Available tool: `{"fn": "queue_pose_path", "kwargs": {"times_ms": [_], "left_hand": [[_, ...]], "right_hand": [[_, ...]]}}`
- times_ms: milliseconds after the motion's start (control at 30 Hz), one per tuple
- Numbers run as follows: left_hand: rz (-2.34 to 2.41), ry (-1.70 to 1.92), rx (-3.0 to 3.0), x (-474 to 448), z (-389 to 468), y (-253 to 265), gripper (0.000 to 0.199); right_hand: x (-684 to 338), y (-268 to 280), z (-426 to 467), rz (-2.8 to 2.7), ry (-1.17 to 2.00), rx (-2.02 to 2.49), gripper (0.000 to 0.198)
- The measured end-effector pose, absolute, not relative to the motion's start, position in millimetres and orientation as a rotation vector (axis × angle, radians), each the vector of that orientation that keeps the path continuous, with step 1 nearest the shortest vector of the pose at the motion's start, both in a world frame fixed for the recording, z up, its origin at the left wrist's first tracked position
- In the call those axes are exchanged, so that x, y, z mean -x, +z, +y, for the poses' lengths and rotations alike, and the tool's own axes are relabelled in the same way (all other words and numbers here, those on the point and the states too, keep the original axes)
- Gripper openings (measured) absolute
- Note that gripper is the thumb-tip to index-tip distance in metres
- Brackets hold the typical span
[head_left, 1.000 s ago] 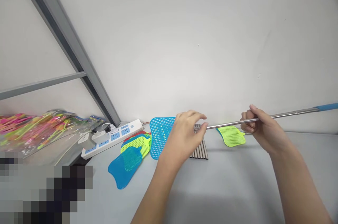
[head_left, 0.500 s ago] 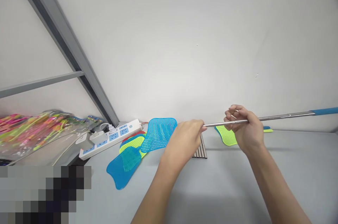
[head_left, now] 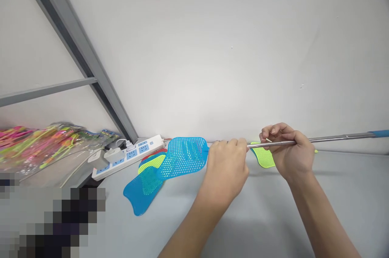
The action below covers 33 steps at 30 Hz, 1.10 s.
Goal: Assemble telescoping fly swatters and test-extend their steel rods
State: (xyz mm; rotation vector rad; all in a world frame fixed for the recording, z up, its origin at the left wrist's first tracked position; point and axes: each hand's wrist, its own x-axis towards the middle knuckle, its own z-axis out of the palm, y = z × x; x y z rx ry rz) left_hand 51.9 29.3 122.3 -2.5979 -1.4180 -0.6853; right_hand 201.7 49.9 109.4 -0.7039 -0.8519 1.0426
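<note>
A blue fly swatter with a perforated head point(head_left: 184, 157) and a telescopic metal pole point(head_left: 326, 138) lies across both hands. My left hand point(head_left: 227, 165) is closed around it just right of the head, hiding the joint with the pole. My right hand point(head_left: 288, 150) holds the pole further right, palm up, fingers curled and the pole lying against the thumb side. A blue grip point(head_left: 381, 133) at the pole's far end runs out of view. Under the blue head, a yellow-green swatter head point(head_left: 152, 164) and a solid blue fan-shaped piece point(head_left: 139, 197) rest on the table.
Behind my right hand lies another yellow-green swatter head point(head_left: 263, 157). A white power strip point(head_left: 129, 156) with plugs stands at the left, near bagged colourful items point(head_left: 45, 144). A grey metal frame post point(head_left: 75, 47) rises against the white wall point(head_left: 212, 67).
My left hand has slid right, away from the swatter head, uncovering its neck and covering the metal tubes on the table. My right hand and the pole have shifted slightly right.
</note>
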Motion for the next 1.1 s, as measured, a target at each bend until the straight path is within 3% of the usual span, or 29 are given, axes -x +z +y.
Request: {"fn": "queue_pose_path", "kwargs": {"times_ms": [1100], "left_hand": [[-1.471, -0.831, 2.577, -59.3, 21.2, 123.8, 0.016]], "right_hand": [[-188.0, 107.8, 42.3, -0.919, 1.102, 0.563, 0.022]]}}
